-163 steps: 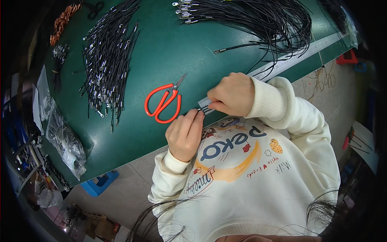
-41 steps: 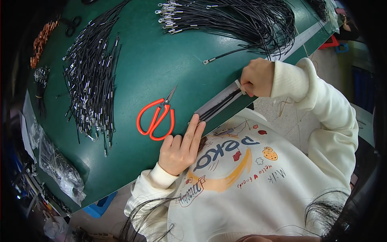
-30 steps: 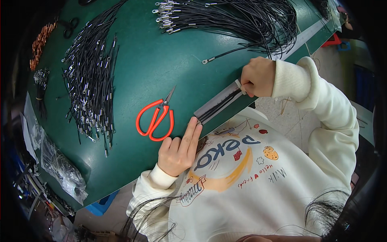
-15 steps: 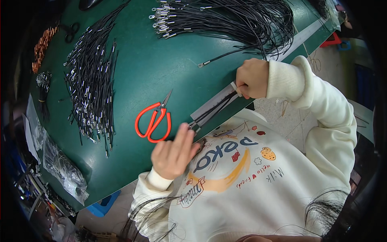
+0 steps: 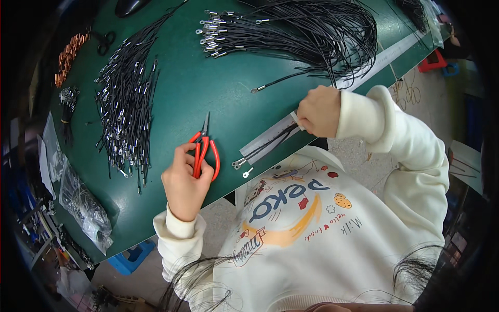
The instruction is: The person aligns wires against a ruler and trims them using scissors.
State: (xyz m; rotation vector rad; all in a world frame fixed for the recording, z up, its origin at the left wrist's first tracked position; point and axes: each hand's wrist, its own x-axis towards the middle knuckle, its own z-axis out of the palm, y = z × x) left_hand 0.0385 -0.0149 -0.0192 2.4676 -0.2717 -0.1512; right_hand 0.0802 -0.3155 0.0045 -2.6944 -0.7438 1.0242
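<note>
My left hand [image 5: 186, 188] has its fingers closed on the handles of red-handled scissors [image 5: 215, 158], whose blades point away from me over the green table. My right hand [image 5: 320, 111] is a fist near the table's front edge. It presses a few short black cables [image 5: 269, 144] along a pale strip like a ruler [image 5: 260, 139]. Silver ring terminals [image 5: 238, 163] end these cables toward the scissors. One more ring terminal [image 5: 248, 172] lies closer to the edge. A small white block [image 5: 298, 120] shows by my right fingertips; the cable ends inside that fist are hidden.
A big bundle of long black cables [image 5: 332, 36] with ring terminals spreads at the far side. Left lies a heap of shorter cables [image 5: 127, 109]. Copper-coloured pieces [image 5: 70, 58], black scissors [image 5: 105, 42], a small tied bundle [image 5: 67, 112] and plastic bags [image 5: 83, 203] line the left edge.
My left hand has left the cable ends, moved left and closed on the scissors, which now stand more upright. My right hand still holds the cables on the strip. The view has shifted slightly.
</note>
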